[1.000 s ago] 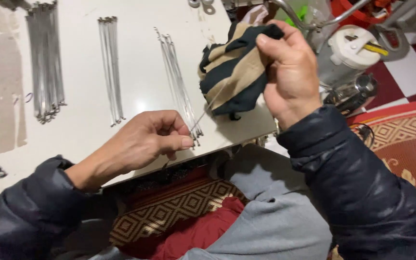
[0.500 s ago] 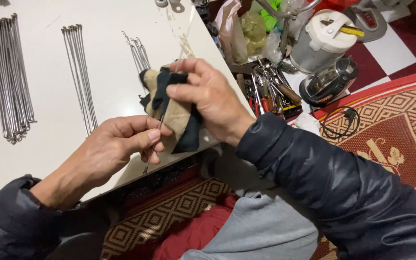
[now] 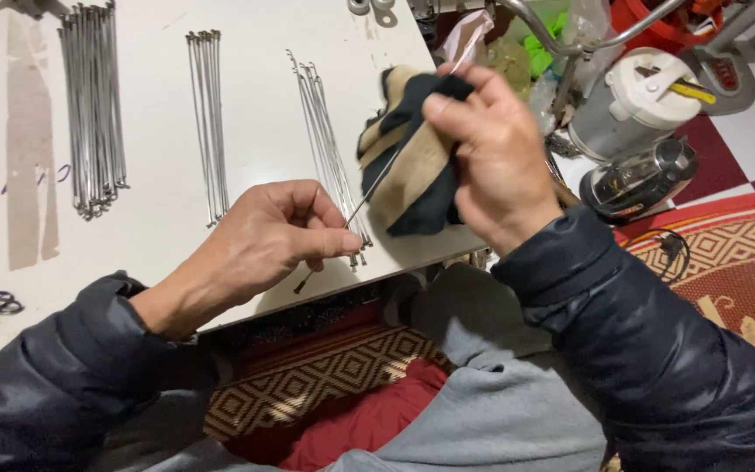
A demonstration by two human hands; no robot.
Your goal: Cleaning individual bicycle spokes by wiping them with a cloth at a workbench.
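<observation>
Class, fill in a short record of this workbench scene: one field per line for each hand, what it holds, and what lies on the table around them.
Left hand: left hand pinches one thin metal spoke near its lower end
Right hand: right hand has its grip around a dark and tan striped cloth, wrapped over the spoke's upper part
Surface: white table
On table: three bundles of spokes, large, middle, and one nearest the hands
Beside table: white and grey appliance on the floor

- Metal spoke (image 3: 362, 199) — thin, straight, silver; held tilted over the white table's near edge, lower end pinched, upper end inside the cloth.
- Cloth (image 3: 412, 162) — beige-and-black striped, bunched, wrapped around the spoke.
</observation>
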